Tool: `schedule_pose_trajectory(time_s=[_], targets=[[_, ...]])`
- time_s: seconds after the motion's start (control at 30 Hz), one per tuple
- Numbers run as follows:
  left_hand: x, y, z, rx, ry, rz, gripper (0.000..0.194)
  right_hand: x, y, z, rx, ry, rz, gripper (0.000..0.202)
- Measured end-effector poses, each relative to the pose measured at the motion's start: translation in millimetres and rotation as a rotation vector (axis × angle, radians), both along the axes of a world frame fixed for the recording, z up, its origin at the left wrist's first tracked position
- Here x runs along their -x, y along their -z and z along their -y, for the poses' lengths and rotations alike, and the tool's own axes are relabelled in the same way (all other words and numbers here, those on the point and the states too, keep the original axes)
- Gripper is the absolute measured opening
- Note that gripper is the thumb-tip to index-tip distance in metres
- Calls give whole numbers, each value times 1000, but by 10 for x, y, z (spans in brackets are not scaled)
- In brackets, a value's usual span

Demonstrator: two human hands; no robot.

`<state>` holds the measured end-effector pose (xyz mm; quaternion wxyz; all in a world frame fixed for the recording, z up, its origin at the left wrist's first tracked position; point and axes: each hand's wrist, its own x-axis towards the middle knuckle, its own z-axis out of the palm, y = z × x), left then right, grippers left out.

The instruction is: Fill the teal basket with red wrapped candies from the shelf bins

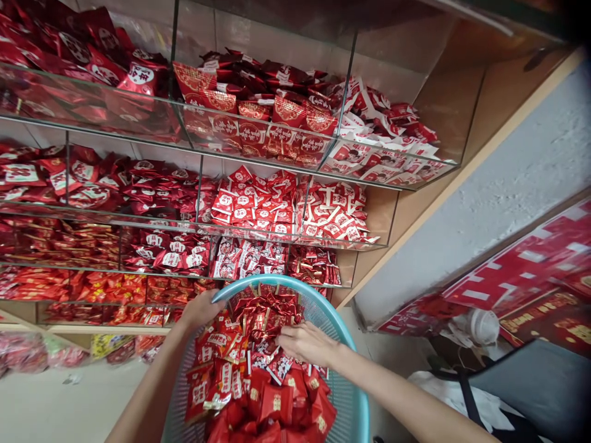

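Observation:
A turquoise plastic basket (359, 394) full of small red wrapped candies (277, 403) is in front of me, its far rim close to the lowest shelves. My left hand (203, 309) is closed over the basket's left rim, thumb pointing inward. Inside the basket, toward the right, my right hand (307, 343) has its fingers bent together on candy packets (280, 367) with red-and-white print. Its fingertips are partly hidden among the wrappers. Gold-printed red packets lie nearest to me, and darker shiny ones sit at the far side.
Tiered glass-fronted shelves (258, 161) hold many red packets sorted in compartments. Bagged goods (108, 346) lie under the lowest shelf at left. On the right are a grey wall (517, 178), red printed boxes (545, 264), a white cup-like object (484, 326) and a dark grey panel (540, 381).

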<state>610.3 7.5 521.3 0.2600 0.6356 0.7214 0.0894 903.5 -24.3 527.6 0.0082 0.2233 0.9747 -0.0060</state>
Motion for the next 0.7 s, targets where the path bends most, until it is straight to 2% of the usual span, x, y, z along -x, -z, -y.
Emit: schedule_pose_trajectory(time_s=[0.13,0.27,0.37,0.47,0.53,0.6,0.67,0.7], targets=[[-10,-18,-2,4,-7,-5,17,-58,3,26,-101,-2,77,16],[-11,-40,8,9,-7,5,17,-117,-10,58,-110,-10,89,20],[-4,-36,9,2,3,10,17,-180,-58,38,-56,7,27,25],[-5,-34,3,-2,1,-1,16,-250,-108,-101,0,76,-135,30],[-10,-36,-1,6,0,-6,17,-307,-122,-284,16,203,-292,31],[-13,-33,-4,10,-3,-5,17,-377,-113,-528,-24,423,-384,32],[-8,-18,-8,4,-10,-6,18,-457,-84,-800,-109,666,-352,31],[-3,-6,-11,1,-10,-5,18,-496,-66,-935,-141,742,-324,30]])
